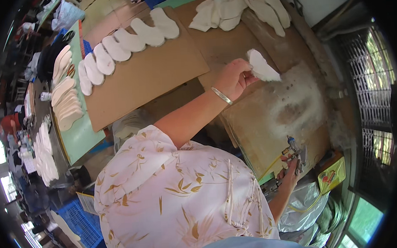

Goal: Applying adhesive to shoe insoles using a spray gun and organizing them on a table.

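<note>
Pinching a white fuzzy insole (263, 66) by its near edge, thumb against fingers, the left grip (236, 79) hangs over the brown table (252, 119); the insole juts out just right of that grip; the right grip (290, 169), nearer the body, is wrapped around a metal spray gun (298, 157); a yellow hose (271, 167) runs just left of the right grip, and a whitish powdery patch (296, 105) spreads over the table beyond it; left of the left grip, a row of pale insoles (116, 47) lies along the far edge of a cardboard sheet (149, 81); beyond the left grip lies a loose pile of insoles (219, 10).
</note>
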Available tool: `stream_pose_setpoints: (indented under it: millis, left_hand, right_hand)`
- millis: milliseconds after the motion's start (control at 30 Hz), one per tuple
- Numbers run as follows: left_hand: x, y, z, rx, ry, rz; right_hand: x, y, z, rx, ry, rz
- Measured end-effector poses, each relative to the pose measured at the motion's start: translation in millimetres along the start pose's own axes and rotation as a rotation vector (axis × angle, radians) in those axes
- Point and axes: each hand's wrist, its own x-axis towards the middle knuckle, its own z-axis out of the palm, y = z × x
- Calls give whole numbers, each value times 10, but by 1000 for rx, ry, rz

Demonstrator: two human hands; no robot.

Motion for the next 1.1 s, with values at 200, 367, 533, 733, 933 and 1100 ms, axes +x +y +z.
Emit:
stream_pose_setpoints:
  millis: [200,367,533,733,933,1100]
  left_hand:
    - [-535,1104,-654,26,95,311]
    - [-998,2074,-1317,31,179,461]
    - [-1507,3127,-1794,99,324,624]
    - [-2239,4214,-2505,159,541,842]
    - [-3003,4124,-3176,137,720,875]
    - [-3694,3058,-4008,-7,928,784]
  right_hand:
    - [-109,-148,478,-87,-138,-17]
    - [-274,-198,970,-157,-195,-13]
    - [-470,-300,1623,-261,-294,-14]
    - [-531,-288,2224,-386,-390,-26]
    - [-616,-329,2556,-469,-480,-75]
    - [-609,-268,2678,-519,-493,-62]
